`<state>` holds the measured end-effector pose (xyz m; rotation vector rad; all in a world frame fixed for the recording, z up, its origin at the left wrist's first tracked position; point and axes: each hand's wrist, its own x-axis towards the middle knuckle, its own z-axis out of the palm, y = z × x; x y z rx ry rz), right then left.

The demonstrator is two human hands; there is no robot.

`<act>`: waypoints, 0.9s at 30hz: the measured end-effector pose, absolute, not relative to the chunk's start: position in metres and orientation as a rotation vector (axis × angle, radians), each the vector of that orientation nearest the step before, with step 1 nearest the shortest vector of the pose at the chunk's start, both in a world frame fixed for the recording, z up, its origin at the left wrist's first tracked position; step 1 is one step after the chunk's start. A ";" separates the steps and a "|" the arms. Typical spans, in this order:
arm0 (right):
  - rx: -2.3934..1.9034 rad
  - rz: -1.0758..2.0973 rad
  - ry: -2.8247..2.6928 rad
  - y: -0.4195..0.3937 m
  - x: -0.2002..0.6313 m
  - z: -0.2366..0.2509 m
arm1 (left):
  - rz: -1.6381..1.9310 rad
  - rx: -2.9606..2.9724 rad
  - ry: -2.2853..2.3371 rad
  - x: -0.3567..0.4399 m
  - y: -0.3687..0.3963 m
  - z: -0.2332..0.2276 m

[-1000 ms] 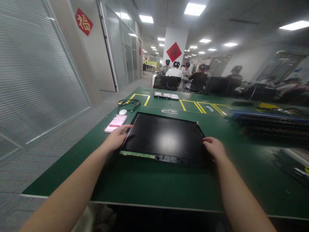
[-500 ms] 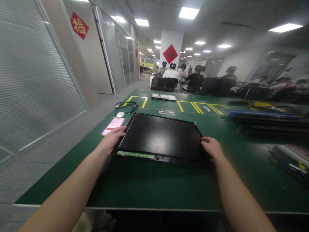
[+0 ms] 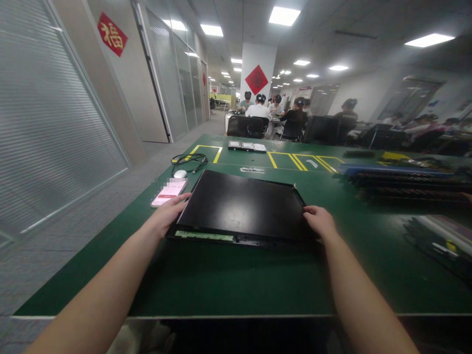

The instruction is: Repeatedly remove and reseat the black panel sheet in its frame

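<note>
A flat black display panel (image 3: 239, 204) lies on the green table (image 3: 228, 280) in front of me, with a narrow green circuit strip along its near edge. My left hand (image 3: 167, 214) grips the panel's left edge, fingers curled over it. On the panel's right edge, near the front corner, my right hand (image 3: 320, 221) holds on. The near edge looks slightly raised off the table.
A phone (image 3: 168, 193) with a lit pink screen lies just left of the panel, with a white mouse (image 3: 180, 173) and black cable (image 3: 190, 159) beyond. Dark stacked panels (image 3: 409, 184) fill the right side. Several seated people work at the far tables.
Both hands keep the same hold on the panel's edges. The view has drifted slightly, and the panel sits a little nearer and to the left in it.
</note>
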<state>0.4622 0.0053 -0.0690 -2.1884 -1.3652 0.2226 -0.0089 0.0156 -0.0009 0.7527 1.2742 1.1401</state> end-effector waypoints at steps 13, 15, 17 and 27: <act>-2.218 0.223 -1.403 0.003 0.458 -0.063 | 1.042 0.828 1.333 -0.006 0.009 0.007; -2.215 0.216 -1.406 0.003 0.457 -0.063 | 1.041 0.832 1.317 -0.006 0.011 0.006; -2.211 0.214 -1.409 0.003 0.457 -0.063 | 1.061 0.842 1.320 -0.006 0.012 0.005; -2.213 0.222 -1.411 0.005 0.456 -0.066 | 1.020 1.197 1.454 -0.003 0.002 0.004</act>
